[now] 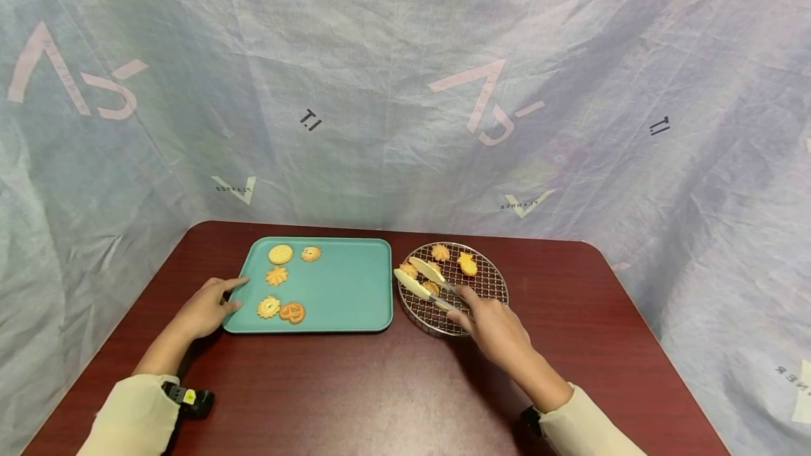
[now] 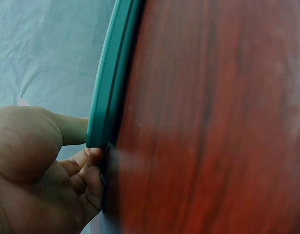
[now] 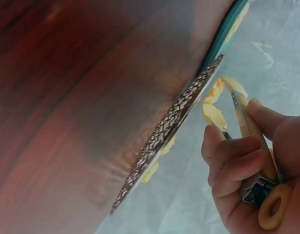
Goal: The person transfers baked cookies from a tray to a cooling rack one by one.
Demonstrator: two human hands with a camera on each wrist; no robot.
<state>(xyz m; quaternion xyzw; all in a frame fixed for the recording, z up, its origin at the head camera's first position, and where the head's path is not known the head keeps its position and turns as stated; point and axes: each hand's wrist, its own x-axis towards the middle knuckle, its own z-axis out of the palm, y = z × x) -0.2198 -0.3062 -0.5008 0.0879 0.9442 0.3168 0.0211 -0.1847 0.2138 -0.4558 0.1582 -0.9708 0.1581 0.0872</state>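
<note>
My right hand (image 1: 500, 329) grips tongs (image 1: 451, 288) with pale tips, over the left part of a round wire rack (image 1: 484, 294). A golden cookie (image 3: 215, 91) shows between the tong tips in the right wrist view. Several cookies lie on the rack, including a flower-shaped one (image 1: 440, 252) and a pineapple-shaped one (image 1: 467, 264). My left hand (image 1: 204, 308) holds the left edge of a teal tray (image 1: 348, 287). In the left wrist view the thumb lies over the tray rim (image 2: 107, 92), other fingers curled low beside it.
On the tray's left half lie a round cookie (image 1: 281, 254), a small round one (image 1: 310, 253), a star-shaped one (image 1: 276, 276), a scalloped one (image 1: 269, 307) and a pretzel-shaped one (image 1: 292, 312). The dark red table (image 1: 355, 393) meets a hanging grey cloth (image 1: 380, 160) behind.
</note>
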